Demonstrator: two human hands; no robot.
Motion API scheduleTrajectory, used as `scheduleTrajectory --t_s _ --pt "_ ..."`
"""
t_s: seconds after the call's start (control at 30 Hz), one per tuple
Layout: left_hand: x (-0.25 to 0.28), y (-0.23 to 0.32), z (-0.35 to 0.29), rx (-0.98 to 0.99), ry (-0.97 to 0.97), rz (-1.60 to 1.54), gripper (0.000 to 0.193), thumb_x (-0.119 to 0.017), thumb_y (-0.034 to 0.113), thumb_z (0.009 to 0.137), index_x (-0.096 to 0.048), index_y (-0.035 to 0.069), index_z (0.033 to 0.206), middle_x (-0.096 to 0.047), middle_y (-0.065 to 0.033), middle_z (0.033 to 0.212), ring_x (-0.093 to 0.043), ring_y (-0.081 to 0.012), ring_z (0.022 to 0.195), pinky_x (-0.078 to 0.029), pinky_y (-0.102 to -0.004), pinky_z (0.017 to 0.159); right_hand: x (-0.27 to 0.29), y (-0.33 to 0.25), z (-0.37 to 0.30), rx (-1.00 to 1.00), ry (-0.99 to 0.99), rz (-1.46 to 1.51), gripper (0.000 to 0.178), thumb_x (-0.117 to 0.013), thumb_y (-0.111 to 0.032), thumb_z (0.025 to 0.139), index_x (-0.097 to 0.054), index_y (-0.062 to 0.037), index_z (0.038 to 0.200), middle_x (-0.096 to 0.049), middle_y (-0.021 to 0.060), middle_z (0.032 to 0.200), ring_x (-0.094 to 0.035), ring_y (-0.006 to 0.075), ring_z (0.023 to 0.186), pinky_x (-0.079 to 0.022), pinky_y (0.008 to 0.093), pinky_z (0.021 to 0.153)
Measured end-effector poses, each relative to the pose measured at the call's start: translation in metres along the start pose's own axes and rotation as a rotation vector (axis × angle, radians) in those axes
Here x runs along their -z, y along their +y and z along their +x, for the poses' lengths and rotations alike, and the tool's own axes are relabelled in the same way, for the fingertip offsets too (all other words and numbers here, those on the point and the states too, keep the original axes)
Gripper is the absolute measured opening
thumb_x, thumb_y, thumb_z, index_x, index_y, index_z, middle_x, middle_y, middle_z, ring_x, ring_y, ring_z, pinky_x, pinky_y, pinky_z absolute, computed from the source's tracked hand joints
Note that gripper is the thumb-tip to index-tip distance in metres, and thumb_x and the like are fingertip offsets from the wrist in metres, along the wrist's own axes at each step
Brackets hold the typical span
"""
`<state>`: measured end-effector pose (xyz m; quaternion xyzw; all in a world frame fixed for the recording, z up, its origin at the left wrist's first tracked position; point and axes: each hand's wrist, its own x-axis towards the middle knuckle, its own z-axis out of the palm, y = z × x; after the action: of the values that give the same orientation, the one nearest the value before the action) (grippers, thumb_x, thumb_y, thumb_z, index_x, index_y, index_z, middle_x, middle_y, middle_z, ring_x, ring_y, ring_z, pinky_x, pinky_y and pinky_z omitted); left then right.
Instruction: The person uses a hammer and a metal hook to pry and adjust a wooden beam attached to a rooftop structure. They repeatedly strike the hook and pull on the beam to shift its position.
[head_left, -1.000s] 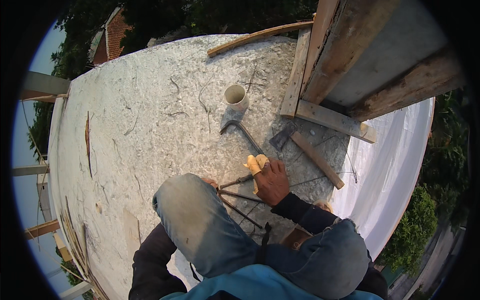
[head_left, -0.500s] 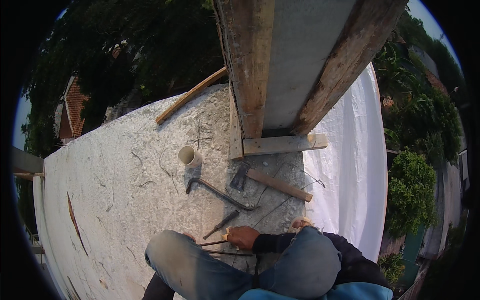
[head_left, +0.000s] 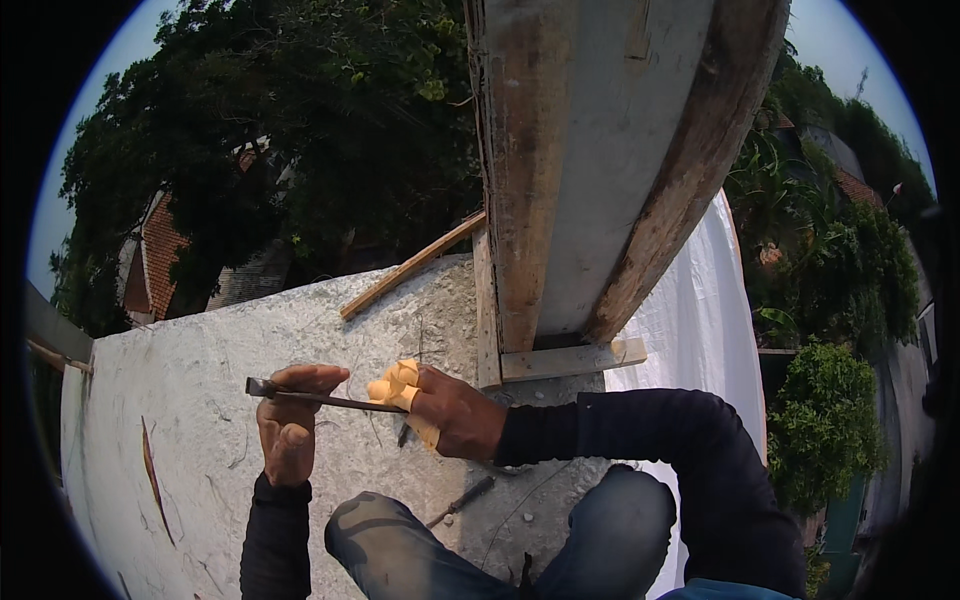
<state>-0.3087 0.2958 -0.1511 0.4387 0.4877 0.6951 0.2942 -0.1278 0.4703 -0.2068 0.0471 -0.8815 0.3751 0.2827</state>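
My right hand [head_left: 455, 415], its fingers wrapped in a yellow-orange covering [head_left: 400, 388] like glove fingers, grips the dark metal shaft of a hammer-like tool [head_left: 345, 402]. The shaft reaches left to a small blocky head [head_left: 260, 386]. Beside that head my left hand [head_left: 288, 425] is raised, fingers stretched out and thumb apart, with the shaft passing across it; whether it touches the metal I cannot tell. Between my knees, on the rough slab, lies a slim tool with a dark handle [head_left: 472, 492]. My right hand and forearm cover the spot where the axe, pry bar and bucket lay.
A tall timber-framed column form [head_left: 630, 180] stands ahead on the slab [head_left: 200, 400], with a short wooden block [head_left: 575, 360] at its foot. A loose wooden batten [head_left: 410, 267] leans near the slab's far edge. White sheeting [head_left: 680, 270] lies right; trees and roofs show beyond.
My right hand has risen from beside my knees, bringing the metal tool up and left. My left hand has come into view at its head. The view has tilted upward.
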Motion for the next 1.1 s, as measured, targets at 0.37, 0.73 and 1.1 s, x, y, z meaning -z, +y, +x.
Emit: scheduleTrajectory --t_s 0.37,0.73,1.1 --pt "-0.048 0.106 0.029 0.291 0.332 -0.067 0.035 -0.058 0.031 0.105 -0.048 0.003 0.123 -0.07 -0.0171 0.107 -0.069 -0.0266 0.105 -0.051 -0.042 0.103 0.002 -0.11 0.047 -0.75 -0.252 1.296 0.034 -0.054 -0.025 0.106 -0.054 -0.0002 0.13 -0.067 0.0112 0.109 -0.071 0.0206 0.089 -0.057 0.0315 0.077" --pt "-0.077 0.248 0.074 0.623 -0.508 0.433 0.041 -0.061 0.035 0.103 -0.057 0.003 0.129 -0.071 -0.0182 0.11 -0.066 -0.0267 0.111 -0.047 -0.04 0.103 0.083 -0.298 0.045 -1.274 0.011 1.552 0.035 -0.055 -0.03 0.105 -0.057 -0.0069 0.132 -0.061 0.0028 0.084 -0.051 0.0101 0.063 -0.041 0.0274 0.054" --pt "-0.081 0.66 0.169 0.032 -0.407 -0.688 0.065 -0.052 0.065 0.095 -0.064 0.01 0.127 -0.029 -0.0215 0.158 -0.029 -0.0391 0.15 -0.036 -0.0632 0.114 0.152 -0.434 0.033 -1.972 0.483 0.964 0.02 -0.055 -0.024 0.101 -0.057 -0.0051 0.096 -0.057 0.0065 0.067 -0.038 0.0141 0.045 -0.033 0.0346 0.042"
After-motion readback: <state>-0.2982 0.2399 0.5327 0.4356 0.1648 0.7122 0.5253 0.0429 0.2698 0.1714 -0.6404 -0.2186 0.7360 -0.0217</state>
